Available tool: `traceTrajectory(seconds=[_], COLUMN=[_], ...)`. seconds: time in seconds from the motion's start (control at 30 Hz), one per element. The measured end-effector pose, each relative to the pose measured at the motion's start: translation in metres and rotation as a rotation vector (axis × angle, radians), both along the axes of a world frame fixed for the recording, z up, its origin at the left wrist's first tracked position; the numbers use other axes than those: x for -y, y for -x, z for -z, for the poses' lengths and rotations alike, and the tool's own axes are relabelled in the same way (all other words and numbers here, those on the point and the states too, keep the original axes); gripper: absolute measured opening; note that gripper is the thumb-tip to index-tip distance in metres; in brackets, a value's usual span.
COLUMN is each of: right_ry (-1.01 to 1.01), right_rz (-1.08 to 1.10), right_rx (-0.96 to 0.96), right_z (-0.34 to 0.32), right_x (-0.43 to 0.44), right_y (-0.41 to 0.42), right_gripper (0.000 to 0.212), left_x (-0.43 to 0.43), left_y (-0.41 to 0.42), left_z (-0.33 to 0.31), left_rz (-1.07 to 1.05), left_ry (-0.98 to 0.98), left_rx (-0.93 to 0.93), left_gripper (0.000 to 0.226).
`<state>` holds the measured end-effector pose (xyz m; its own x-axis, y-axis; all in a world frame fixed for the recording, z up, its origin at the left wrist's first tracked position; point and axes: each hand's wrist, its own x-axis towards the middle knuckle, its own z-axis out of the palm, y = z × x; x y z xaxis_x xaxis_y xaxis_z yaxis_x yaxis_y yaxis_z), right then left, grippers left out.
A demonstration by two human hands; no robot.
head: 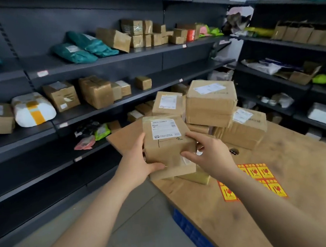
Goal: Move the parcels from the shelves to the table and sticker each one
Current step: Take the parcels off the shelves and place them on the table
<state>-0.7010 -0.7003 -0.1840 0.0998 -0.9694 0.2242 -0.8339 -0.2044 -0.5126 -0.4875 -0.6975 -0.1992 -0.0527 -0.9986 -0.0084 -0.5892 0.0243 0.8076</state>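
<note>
Right now the L thumb (pixel 156 166) lies across the lower front of the brown tape-wrapped cardboard parcel (pixel 168 144) w/ the other digits curled round its left side, so the left hand (pixel 138 161) is clamped on it. The right hand (pixel 212 154) pinches the opposite edge, fingers (pixel 192 136) up near the white address label (pixel 163 129), thumb lower down. The parcel is held over the near-left edge of the plywood table (pixel 304 170), just above a smaller tan box (pixel 199 177); can't tell if they touch. Judgement: this is the set-down step, sticker not yet on. To do it well, keep the parcel level w/ label side up. Land it on bare wood nr the sheet of red-and-yellow fragile stickers (pixel 261 174) rather than on top of it, then let go one hand at a time, leaving a flat face free for the sticker. Obstacles: the heap of labelled cardboard boxes (pixel 211 101) just behind is stacked loosely and partly tilted, so a nudge could prob. topple it, and the small box below eats landing room. Further out, dark metal shelves (pixel 97 59) hold more stock, incl. teal plastic mailer bags (pixel 84 48) and a white sack w/ yellow tape (pixel 33 110). A blue plastic crate (pixel 195 232) sits under the table edge.
</note>
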Motion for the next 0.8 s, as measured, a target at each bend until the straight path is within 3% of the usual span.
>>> traceTrajectory(seconds=[0.47,0.8], right_ry=[-0.147,-0.162], right_rz=[0.136,0.179], right_rx=[-0.021,-0.059], right_z=[0.066,0.073], right_x=[0.057,0.069], right_y=[-0.010,-0.027], right_gripper=[0.050,0.050], left_x=[0.085,0.107], left_y=[0.003,-0.007], left_z=[0.053,0.061], left_rz=[0.061,0.160], left_ry=[-0.071,-0.052], left_rx=[0.150,0.260], left_gripper=[0.102,0.096])
